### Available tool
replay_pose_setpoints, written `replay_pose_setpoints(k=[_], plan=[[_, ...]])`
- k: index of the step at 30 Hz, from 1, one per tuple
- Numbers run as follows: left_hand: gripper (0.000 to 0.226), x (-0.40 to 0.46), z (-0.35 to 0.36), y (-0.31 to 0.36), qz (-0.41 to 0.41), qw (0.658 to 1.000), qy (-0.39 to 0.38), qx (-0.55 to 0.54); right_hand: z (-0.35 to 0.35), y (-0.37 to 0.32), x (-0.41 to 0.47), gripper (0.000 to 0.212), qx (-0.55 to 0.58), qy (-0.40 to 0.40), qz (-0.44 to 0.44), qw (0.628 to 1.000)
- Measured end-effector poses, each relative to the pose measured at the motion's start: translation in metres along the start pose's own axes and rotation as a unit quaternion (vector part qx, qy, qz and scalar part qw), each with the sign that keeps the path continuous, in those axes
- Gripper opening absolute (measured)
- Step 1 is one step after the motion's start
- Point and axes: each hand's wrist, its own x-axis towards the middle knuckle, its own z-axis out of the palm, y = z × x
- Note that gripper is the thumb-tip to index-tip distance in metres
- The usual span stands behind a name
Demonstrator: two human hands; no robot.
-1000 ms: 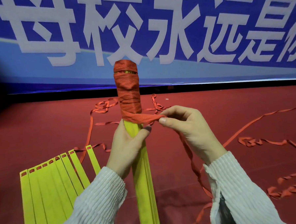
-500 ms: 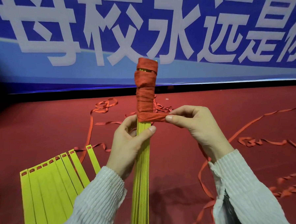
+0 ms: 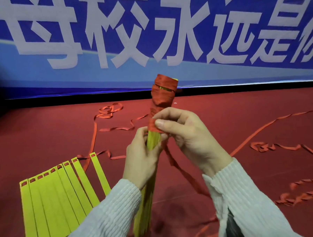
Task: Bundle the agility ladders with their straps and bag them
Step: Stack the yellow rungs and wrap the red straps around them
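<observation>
We hold rung bundle (image 3: pixel 151 165) upright, long axis rising away from us. Left hand (image 3: pixel 142 158) grips yellow shaft below wrap; right hand (image 3: pixel 185 133), higher, pinches red strap (image 3: pixel 162 96) against it. Next turn likely winds downward.

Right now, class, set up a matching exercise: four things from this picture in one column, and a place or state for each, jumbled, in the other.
1 left hand
2 right hand
3 flat yellow rungs
4 blue banner

A fanned out on the red floor
B hangs behind the floor
C grips the upright bundle's yellow part
D presses red strap against the bundle

Pairs: 1-C, 2-D, 3-A, 4-B
</observation>
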Motion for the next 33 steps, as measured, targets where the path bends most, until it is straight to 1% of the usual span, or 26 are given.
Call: replay_pose_setpoints(k=[2,4,5,7,9,11,14,16,18,19,20,22,24,25,26,27,29,31,33], plan=[[0.025,0.004,-0.004,-0.001,-0.020,0.999,0.022,-0.015,-0.017,-0.001,0.000,0.015,-0.019,0.074,-0.013,0.997],[0.021,0.006,-0.009,0.002,-0.045,0.997,0.029,-0.055,-0.035,0.002,-0.002,0.014,-0.092,0.128,-0.019,0.987],[0.023,0.007,-0.011,0.005,-0.051,0.995,0.027,-0.076,-0.040,0.005,-0.003,0.015,-0.115,0.133,-0.013,0.984],[0.034,0.007,-0.011,0.011,-0.053,0.991,0.023,-0.123,-0.043,0.009,-0.002,0.014,-0.134,0.139,-0.003,0.981],[0.044,0.006,-0.009,0.015,-0.070,0.978,0.012,-0.198,-0.046,0.009,0.000,0.010,-0.175,0.148,-0.009,0.973],[0.043,0.005,-0.006,0.017,-0.078,0.964,-0.001,-0.253,-0.049,0.008,0.000,0.006,-0.192,0.147,-0.013,0.970],[0.048,0.002,-0.006,0.021,-0.094,0.930,-0.041,-0.354,-0.048,0.010,0.002,0.008,-0.151,0.149,-0.010,0.977],[0.048,0.001,-0.009,0.022,-0.105,0.901,-0.110,-0.406,-0.042,0.012,0.003,0.011,-0.106,0.148,-0.017,0.983],[0.048,0.001,-0.013,0.020,-0.110,0.880,-0.185,-0.424,-0.040,0.013,0.002,0.011,-0.057,0.133,-0.023,0.989],[0.048,0.002,-0.014,0.017,-0.112,0.872,-0.210,-0.427,-0.039,0.012,0.002,0.011,-0.038,0.124,-0.024,0.991],[0.048,0.001,-0.014,0.017,-0.120,0.865,-0.227,-0.430,-0.039,0.012,0.000,0.014,-0.028,0.119,-0.029,0.992],[0.050,0.001,-0.010,0.018,-0.157,0.858,-0.226,-0.433,-0.037,0.012,-0.001,0.014,-0.027,0.127,-0.041,0.991],[0.061,-0.002,-0.003,0.022,-0.188,0.867,-0.204,-0.413,-0.032,0.015,-0.001,0.013,-0.052,0.136,-0.050,0.988],[0.067,-0.003,0.002,0.022,-0.184,0.885,-0.194,-0.382,-0.030,0.017,0.000,0.014,-0.073,0.138,-0.049,0.987],[0.067,-0.005,0.006,0.022,-0.165,0.906,-0.186,-0.343,-0.029,0.018,0.001,0.015,-0.098,0.136,-0.044,0.985],[0.058,-0.006,0.010,0.020,-0.140,0.928,-0.168,-0.303,-0.030,0.017,0.001,0.014,-0.123,0.128,-0.034,0.983],[0.033,-0.004,0.011,0.018,-0.112,0.959,-0.106,-0.240,-0.035,0.012,-0.001,0.013,-0.160,0.078,-0.005,0.984],[0.024,0.001,0.006,0.014,-0.103,0.972,-0.069,-0.199,-0.043,0.004,-0.005,0.014,-0.191,0.013,0.025,0.981],[0.024,0.004,0.000,0.011,-0.105,0.975,-0.054,-0.189,-0.050,-0.002,-0.008,0.014,-0.229,-0.014,0.044,0.972]])
